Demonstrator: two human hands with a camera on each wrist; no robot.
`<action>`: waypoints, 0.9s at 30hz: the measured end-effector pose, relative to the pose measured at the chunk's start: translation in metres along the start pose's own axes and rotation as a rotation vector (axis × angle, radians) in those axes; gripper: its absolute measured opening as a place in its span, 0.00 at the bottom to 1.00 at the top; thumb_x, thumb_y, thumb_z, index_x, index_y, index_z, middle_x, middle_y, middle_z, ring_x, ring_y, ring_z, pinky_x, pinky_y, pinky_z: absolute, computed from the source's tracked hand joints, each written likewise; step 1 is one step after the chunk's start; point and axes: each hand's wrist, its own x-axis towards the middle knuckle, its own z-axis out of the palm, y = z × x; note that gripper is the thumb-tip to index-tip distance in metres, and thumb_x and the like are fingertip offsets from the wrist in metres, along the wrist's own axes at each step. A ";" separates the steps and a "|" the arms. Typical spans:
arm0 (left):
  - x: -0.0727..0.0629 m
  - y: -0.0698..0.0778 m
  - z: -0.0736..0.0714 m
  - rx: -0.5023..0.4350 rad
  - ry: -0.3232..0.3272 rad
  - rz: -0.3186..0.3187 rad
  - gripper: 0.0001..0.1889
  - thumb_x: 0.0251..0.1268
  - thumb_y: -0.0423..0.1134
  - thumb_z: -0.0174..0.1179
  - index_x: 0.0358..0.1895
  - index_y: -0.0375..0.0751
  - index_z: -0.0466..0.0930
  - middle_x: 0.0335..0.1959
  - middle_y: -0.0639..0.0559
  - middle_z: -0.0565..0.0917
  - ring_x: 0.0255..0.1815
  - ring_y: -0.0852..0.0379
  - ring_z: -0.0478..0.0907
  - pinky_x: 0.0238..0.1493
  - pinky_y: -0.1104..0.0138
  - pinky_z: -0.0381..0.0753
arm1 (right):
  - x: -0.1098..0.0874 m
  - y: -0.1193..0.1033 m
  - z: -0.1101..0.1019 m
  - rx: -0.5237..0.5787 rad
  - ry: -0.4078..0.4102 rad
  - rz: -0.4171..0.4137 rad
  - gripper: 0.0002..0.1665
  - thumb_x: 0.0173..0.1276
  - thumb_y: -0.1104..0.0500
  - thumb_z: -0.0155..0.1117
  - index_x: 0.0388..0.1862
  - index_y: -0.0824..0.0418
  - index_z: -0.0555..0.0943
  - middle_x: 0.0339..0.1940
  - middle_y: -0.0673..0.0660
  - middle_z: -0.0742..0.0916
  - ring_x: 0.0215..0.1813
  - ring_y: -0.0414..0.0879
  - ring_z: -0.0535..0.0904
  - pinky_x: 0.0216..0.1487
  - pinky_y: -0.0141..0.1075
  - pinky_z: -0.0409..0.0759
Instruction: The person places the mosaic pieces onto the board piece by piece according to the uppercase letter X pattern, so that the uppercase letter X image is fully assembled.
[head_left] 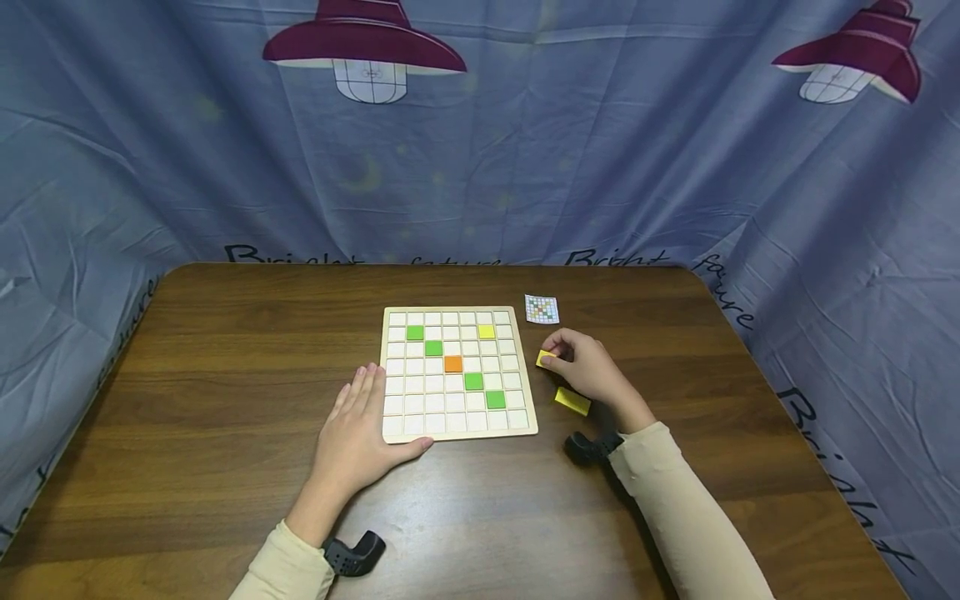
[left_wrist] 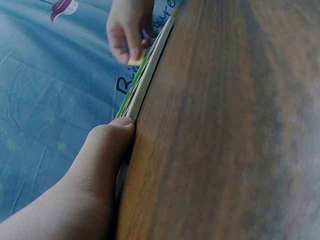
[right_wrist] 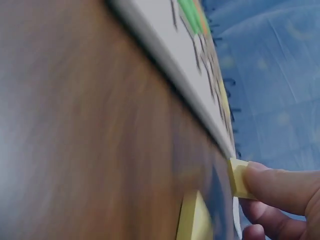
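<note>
A square board (head_left: 416, 425) with a grid of white cells lies mid-table; green tiles (head_left: 474, 382), an orange tile (head_left: 453, 364) and a yellow tile (head_left: 487, 332) sit in some cells. My left hand (head_left: 352, 437) rests along the board's left side, fingers straight, with its thumb at the near edge. Just off the board's right side, my right hand (head_left: 588, 367) pinches a yellow square tile (right_wrist: 239, 178) between thumb and fingers. Below that hand, a yellow block (head_left: 572, 401) lies on the table, seen also at the bottom of the right wrist view.
A small card (head_left: 542, 309) printed with a coloured grid lies past the board's far right corner. The brown wooden table (head_left: 247, 358) reaches back to a blue curtain (head_left: 480, 167). Each wrist wears a black device (head_left: 356, 554).
</note>
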 end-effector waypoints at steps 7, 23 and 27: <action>-0.001 0.000 0.000 -0.001 0.002 0.000 0.69 0.43 0.82 0.58 0.78 0.29 0.50 0.80 0.36 0.54 0.82 0.43 0.49 0.81 0.51 0.52 | 0.026 -0.034 0.025 0.079 -0.059 -0.046 0.07 0.68 0.58 0.67 0.43 0.57 0.80 0.37 0.54 0.83 0.37 0.46 0.75 0.38 0.36 0.75; 0.000 0.000 -0.001 -0.003 0.016 0.006 0.68 0.44 0.81 0.58 0.77 0.29 0.51 0.79 0.36 0.55 0.82 0.43 0.51 0.81 0.51 0.53 | 0.047 -0.076 0.061 -0.006 -0.101 -0.128 0.05 0.70 0.56 0.66 0.42 0.53 0.81 0.40 0.51 0.85 0.44 0.45 0.80 0.47 0.40 0.79; 0.000 0.000 0.000 -0.001 0.027 0.008 0.68 0.43 0.81 0.59 0.77 0.29 0.52 0.79 0.36 0.56 0.81 0.43 0.51 0.80 0.51 0.54 | 0.046 -0.078 0.061 -0.047 -0.097 -0.139 0.06 0.69 0.57 0.67 0.43 0.53 0.82 0.44 0.51 0.84 0.48 0.46 0.79 0.51 0.41 0.79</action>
